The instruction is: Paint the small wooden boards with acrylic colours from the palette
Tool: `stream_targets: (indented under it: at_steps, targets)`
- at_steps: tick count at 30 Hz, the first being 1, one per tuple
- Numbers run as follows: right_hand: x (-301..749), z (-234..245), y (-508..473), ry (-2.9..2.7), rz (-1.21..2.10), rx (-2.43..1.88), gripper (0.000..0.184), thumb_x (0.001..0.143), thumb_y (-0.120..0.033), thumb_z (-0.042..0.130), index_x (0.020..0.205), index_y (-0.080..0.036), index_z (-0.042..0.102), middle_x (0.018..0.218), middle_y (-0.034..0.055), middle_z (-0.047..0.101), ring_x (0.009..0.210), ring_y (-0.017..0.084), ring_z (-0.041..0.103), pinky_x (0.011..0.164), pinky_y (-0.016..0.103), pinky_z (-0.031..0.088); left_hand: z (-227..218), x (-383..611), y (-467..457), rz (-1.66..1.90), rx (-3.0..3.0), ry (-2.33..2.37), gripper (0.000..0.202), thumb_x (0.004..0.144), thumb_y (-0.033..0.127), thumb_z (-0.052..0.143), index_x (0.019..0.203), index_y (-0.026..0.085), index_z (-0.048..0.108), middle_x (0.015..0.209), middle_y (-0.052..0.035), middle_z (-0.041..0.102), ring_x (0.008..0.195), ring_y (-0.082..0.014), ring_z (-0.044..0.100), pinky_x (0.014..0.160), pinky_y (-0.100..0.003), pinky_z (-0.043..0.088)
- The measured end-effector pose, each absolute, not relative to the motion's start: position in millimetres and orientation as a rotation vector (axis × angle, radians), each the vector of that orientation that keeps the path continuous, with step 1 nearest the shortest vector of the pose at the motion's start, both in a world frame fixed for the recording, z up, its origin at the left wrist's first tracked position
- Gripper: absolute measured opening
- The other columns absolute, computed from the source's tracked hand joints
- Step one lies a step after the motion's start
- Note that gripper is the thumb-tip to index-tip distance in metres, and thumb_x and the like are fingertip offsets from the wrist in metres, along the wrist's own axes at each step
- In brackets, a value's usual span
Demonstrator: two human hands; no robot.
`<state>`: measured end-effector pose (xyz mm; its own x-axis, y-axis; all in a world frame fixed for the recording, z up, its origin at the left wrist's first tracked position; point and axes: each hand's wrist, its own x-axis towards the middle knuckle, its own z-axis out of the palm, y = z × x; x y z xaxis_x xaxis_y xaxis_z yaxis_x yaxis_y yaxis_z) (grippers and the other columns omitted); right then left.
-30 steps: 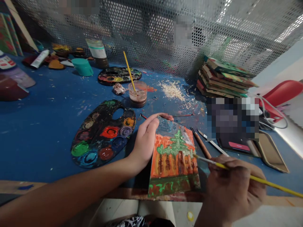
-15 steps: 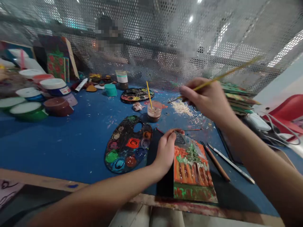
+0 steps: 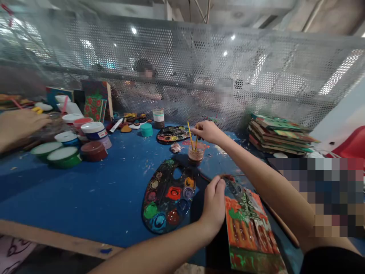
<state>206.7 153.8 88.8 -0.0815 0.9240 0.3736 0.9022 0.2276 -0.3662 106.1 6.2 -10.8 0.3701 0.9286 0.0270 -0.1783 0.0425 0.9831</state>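
My left hand (image 3: pixel 214 203) is curled round the top left edge of a small painted panel (image 3: pixel 249 228) with an orange ground and a green tree, which stands tilted on the blue table (image 3: pixel 85 190). My right hand (image 3: pixel 207 131) reaches out over a small rinse cup (image 3: pixel 196 153) of brownish water. Its fingers pinch a thin paintbrush (image 3: pixel 196 143) whose tip is down in the cup. A second, yellow brush (image 3: pixel 189 135) leans in the same cup. A black palette (image 3: pixel 168 196) with wells of colour lies just left of my left hand.
Lidded paint tubs (image 3: pixel 65 150) crowd the far left, where another person's hand (image 3: pixel 19 125) reaches in. A second palette (image 3: pixel 172 134), a teal cup (image 3: pixel 146 130) and a jar (image 3: pixel 158 118) stand by the perforated metal screen. A stack of painted boards (image 3: pixel 281 133) sits at the right.
My right hand left the panel, swung up and forward with its brush, and now dips it in the rinse cup. The view lifted. My left hand stayed on the panel.
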Motion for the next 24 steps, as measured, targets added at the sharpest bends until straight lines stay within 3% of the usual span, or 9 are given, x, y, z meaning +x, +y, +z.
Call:
stream_targets:
  at_steps: [3,8,13,24]
  targets:
    - [207,87,155,-1.981,0.033,-1.691,0.026,0.088,-0.029,0.059,0.067,-0.016,0.064,0.060,0.0025,0.064,0.055,0.011,0.053,0.057,0.024,0.035,-12,107,7,0.999,1.232,0.808,0.027,0.087,0.033,0.043,0.081,0.018,0.064,0.092,-0.0086,0.069,0.092,-0.0223,0.060,0.084,-0.032,0.045]
    - [213,92,146,-1.955,-0.051,-1.656,0.033,0.094,-0.028,0.048,0.066,-0.016,0.061,0.061,0.0033,0.063,0.057,0.011,0.053,0.061,0.024,0.035,-13,107,8,1.007,1.239,0.807,0.026,0.087,0.034,0.043,0.080,0.018,0.062,0.091,-0.0084,0.068,0.093,-0.0228,0.059,0.086,-0.033,0.046]
    - [215,90,141,-2.027,0.005,-1.610,0.033,0.089,-0.024,0.057,0.056,-0.017,0.055,0.051,-0.0004,0.058,0.050,0.010,0.049,0.057,0.023,0.034,-13,107,8,1.014,1.243,0.790,0.027,0.088,0.032,0.042,0.084,0.018,0.065,0.097,-0.0085,0.069,0.095,-0.0219,0.060,0.088,-0.032,0.046]
    - [221,114,109,-1.924,-0.218,-1.368,0.038,0.095,-0.033,0.045,0.059,-0.020,0.039,0.052,-0.0040,0.044,0.051,0.008,0.037,0.058,0.024,0.031,-13,106,8,1.022,1.243,0.754,0.029,0.088,0.030,0.041,0.087,0.018,0.068,0.094,-0.0066,0.070,0.092,-0.0206,0.061,0.087,-0.031,0.046]
